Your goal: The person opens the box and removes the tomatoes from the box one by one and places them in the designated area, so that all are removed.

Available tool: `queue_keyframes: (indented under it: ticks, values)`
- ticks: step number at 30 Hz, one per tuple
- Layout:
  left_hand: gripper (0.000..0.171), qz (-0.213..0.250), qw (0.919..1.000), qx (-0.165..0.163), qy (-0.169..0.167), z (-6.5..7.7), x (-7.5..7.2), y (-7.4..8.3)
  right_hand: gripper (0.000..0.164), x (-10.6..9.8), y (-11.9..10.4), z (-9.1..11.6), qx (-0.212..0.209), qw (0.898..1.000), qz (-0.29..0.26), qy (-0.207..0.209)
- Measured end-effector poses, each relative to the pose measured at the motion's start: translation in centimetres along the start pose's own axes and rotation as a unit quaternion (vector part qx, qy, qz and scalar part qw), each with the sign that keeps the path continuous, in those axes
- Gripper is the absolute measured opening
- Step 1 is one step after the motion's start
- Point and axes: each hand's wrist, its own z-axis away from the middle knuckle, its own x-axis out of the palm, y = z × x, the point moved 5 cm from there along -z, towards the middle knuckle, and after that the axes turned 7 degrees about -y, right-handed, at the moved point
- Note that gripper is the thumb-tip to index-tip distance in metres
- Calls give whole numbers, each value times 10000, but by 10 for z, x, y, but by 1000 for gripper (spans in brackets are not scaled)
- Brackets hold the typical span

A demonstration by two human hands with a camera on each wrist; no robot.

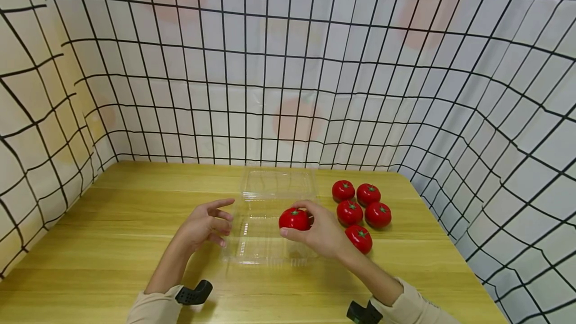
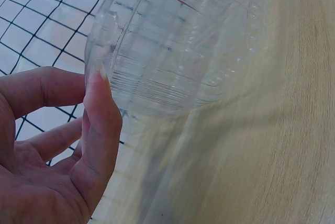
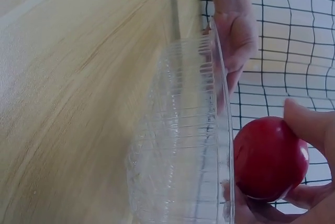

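Observation:
A clear plastic clamshell container (image 1: 256, 259) lies on the table, its lid (image 1: 281, 184) folded back towards the wall. Over its right half my right hand (image 1: 321, 229) grips a red tomato (image 1: 293, 219) between thumb and fingers. In the right wrist view the tomato (image 3: 270, 158) overlaps the container's rim (image 3: 222, 98). My left hand (image 1: 204, 224) is at the container's left side, fingers spread and slightly bent. Its fingertips (image 2: 99, 90) are right at the rim in the left wrist view.
Several red tomatoes (image 1: 349, 213) with green stems lie grouped right of the container, one (image 1: 359, 239) close by my right wrist. A white wall with a black grid (image 1: 288, 74) surrounds the wooden table (image 1: 112, 254) at the back and sides.

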Motion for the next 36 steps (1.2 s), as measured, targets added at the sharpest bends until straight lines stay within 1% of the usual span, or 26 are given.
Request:
queue_keyframes:
  ticks: [6,13,23,27,32,36]
  values:
    - [73,1,10000,-15,5,0,1,0,58,-2,1,1,72,10000,1,50]
    - [72,8,10000,-40,29,1,0,0,56,-7,0,2,57,9999,-23,107]
    - [74,-25,10000,-23,55,0,1,0,60,-17,8,5,367,9993,58,108]
    - [74,-36,10000,-17,46,0,2,0,60,-23,11,6,424,9990,132,50]
    - [74,-54,10000,15,5,1,2,1,62,-30,12,8,382,9989,270,4]
    - [73,-73,10000,18,2,1,2,2,62,-39,12,10,260,9984,500,32]
